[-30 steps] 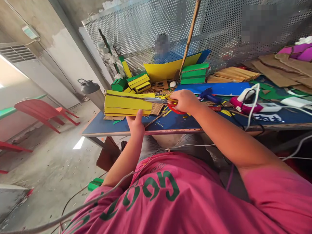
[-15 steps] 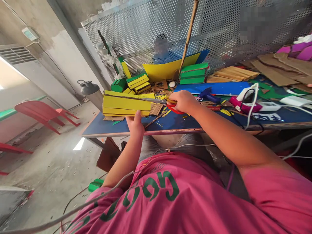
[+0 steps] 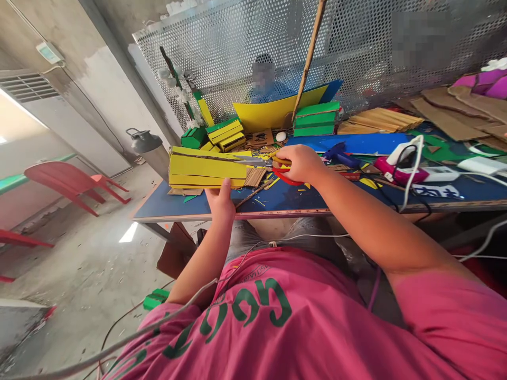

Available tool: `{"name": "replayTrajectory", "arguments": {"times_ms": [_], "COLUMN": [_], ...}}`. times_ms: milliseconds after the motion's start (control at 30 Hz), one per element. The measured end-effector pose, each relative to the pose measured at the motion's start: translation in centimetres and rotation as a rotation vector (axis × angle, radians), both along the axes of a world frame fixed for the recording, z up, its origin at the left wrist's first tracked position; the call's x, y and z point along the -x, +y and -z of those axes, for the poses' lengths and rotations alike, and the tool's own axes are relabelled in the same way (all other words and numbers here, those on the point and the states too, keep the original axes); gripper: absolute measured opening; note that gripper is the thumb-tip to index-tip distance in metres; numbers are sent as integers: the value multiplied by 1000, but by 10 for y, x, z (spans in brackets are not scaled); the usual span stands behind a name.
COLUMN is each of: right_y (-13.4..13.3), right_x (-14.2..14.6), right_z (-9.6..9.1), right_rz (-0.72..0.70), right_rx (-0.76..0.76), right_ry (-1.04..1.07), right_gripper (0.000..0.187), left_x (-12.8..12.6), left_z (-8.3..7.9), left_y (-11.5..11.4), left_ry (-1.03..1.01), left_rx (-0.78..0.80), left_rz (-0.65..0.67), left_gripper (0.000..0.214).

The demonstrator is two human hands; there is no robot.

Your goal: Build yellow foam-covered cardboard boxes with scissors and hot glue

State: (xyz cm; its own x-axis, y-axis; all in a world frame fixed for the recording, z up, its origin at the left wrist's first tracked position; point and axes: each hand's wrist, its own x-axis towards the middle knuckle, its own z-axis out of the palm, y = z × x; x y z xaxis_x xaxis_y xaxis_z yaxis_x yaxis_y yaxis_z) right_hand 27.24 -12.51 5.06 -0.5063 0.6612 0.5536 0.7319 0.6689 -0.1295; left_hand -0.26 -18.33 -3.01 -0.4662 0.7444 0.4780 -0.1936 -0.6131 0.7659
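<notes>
My left hand point(image 3: 220, 198) grips a long yellow cardboard piece point(image 3: 206, 171) from below, thumb on its front face near the right end; the other fingers are hidden behind it. Dark lines run along the piece's length. My right hand point(image 3: 299, 161) is closed around the red and yellow handles of a pair of scissors point(image 3: 261, 162). The scissors' blades point left and overlap the upper right end of the yellow piece. From this angle I cannot tell whether the blades are cutting into it. Brown cardboard strips point(image 3: 254, 177) lie just behind the scissors.
Smaller yellow blocks point(image 3: 225, 132) and a green block point(image 3: 317, 119) stand along the mesh panel point(image 3: 222, 68). A blue hot glue gun point(image 3: 338, 153), a blue sheet point(image 3: 356, 142) and a white power strip with cables point(image 3: 439, 173) lie to the right. A metal flask point(image 3: 148, 150) stands at the left.
Hands, scissors and yellow piece keep almost the same places. The scissors' handles look slightly wider apart, and the whole view has shifted a little.
</notes>
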Motion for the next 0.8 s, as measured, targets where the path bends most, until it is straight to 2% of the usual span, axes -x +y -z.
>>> {"name": "replayTrajectory", "arguments": {"times_ms": [267, 567, 700, 800], "right_y": [-1, -6, -6, -6], "right_x": [6, 16, 15, 12], "right_z": [4, 6, 5, 4], "right_rz": [57, 152, 125, 51], "right_rx": [-35, -19, -11, -20], "right_ry": [-66, -96, -37, -6], "right_gripper": [30, 35, 36, 32], "left_x": [-5, -2, -5, -5], "left_z": [0, -2, -4, -4], "left_y": [-2, 0, -1, -1], "left_ry": [56, 28, 33, 40], "left_rx": [22, 31, 36, 36], "left_rz": [45, 59, 73, 58], "left_gripper": [103, 92, 95, 96]}}
